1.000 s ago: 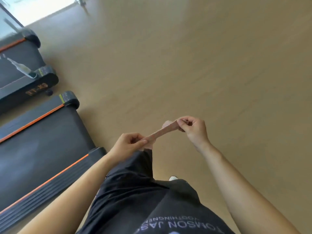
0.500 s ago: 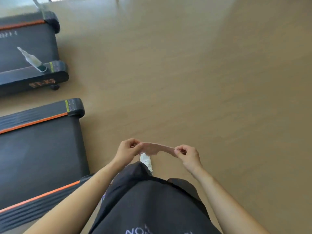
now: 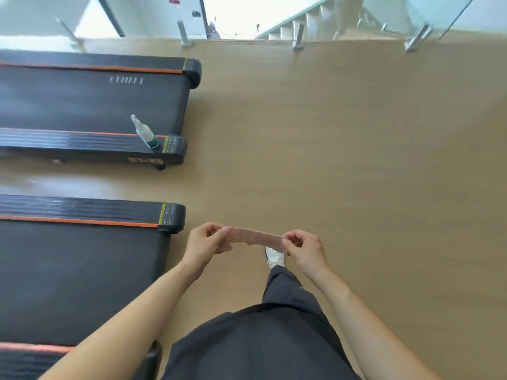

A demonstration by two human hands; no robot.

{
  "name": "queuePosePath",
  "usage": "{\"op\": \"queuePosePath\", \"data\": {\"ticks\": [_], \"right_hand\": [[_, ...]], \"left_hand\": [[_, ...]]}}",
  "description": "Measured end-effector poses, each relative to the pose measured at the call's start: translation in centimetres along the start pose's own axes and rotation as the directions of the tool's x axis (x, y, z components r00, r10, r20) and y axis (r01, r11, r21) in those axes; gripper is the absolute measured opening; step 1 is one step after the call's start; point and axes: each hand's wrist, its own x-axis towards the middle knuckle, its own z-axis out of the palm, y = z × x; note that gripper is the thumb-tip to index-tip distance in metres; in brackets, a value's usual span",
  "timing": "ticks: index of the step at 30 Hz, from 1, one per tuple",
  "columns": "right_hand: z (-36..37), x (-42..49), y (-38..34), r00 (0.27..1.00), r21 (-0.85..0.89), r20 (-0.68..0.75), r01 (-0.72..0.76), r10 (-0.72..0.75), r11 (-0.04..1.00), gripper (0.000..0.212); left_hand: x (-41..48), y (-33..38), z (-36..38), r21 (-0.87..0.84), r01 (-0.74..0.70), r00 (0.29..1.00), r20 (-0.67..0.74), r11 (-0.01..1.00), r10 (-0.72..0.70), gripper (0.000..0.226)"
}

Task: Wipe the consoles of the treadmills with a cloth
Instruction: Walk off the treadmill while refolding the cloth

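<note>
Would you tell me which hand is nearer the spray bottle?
Left. The left hand is below and right of the spray bottle; the right hand, across the cloth, is farther right.

Treadmills: two, the near treadmill point(image 3: 82, 270) just left of the cloth point(image 3: 255, 238), the far treadmill point(image 3: 90, 102) beyond it, also left.
Cloth: one.
Hands: two, left hand point(image 3: 203, 245) and right hand point(image 3: 306, 249), one at each end of the cloth.
Spray bottle point(image 3: 145, 133): one, beyond and left of the cloth.
Shoe point(image 3: 274, 256): one, below the cloth.
Railing posts point(image 3: 184, 34): four, far beyond the cloth.

White lettering point(image 3: 126, 80) on far treadmill point(image 3: 82, 105) is unreadable.
</note>
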Motion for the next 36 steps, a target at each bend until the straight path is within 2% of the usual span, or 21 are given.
{"op": "queuePosePath", "data": {"ticks": [3,8,14,18,24,28,32,36], "right_hand": [[-1.1,8.1,-5.2,0.996,-0.047,0.076,0.046,-0.043,0.998,0.016],[-1.0,21.1,-14.3,0.957,-0.221,0.261,0.187,-0.126,0.957,0.025],[3.9,33.7,-26.0,0.888,-0.299,0.408,0.347,-0.210,0.889,0.024],[10.1,41.1,-33.5,0.852,-0.326,0.472,0.405,-0.224,0.854,0.007],[23.0,51.1,-45.5,0.823,-0.429,0.540,0.450,-0.177,0.783,0.010],[31.9,56.9,-52.1,0.777,-0.468,0.600,0.535,-0.192,0.704,0.010],[40.1,62.1,-56.3,0.710,-0.474,0.664,0.641,-0.232,0.604,0.011],[46.6,66.2,-56.6,0.647,-0.472,0.725,0.717,-0.236,0.514,0.012]], "left_hand": [[4.7,3.2,-0.5,-0.038,0.038,0.994,-0.102,0.999,-0.042,0.014],[11.3,8.4,-2.1,-0.143,0.083,0.966,-0.231,0.986,-0.115,0.012],[20.5,13.7,-7.2,-0.235,0.038,0.922,-0.366,0.971,-0.124,0.009],[28.4,15.4,-13.5,-0.327,-0.001,0.897,-0.419,0.945,-0.144,0.006],[40.9,17.8,-25.6,-0.387,-0.018,0.852,-0.488,0.922,-0.189,0.007],[47.4,18.9,-33.8,-0.370,-0.013,0.802,-0.559,0.929,-0.211,0.008],[53.2,18.2,-40.9,-0.340,0.022,0.742,-0.625,0.940,-0.243,0.007],[58.2,15.0,-44.2,-0.326,0.111,0.696,-0.649,0.939,-0.307,0.010]]}}
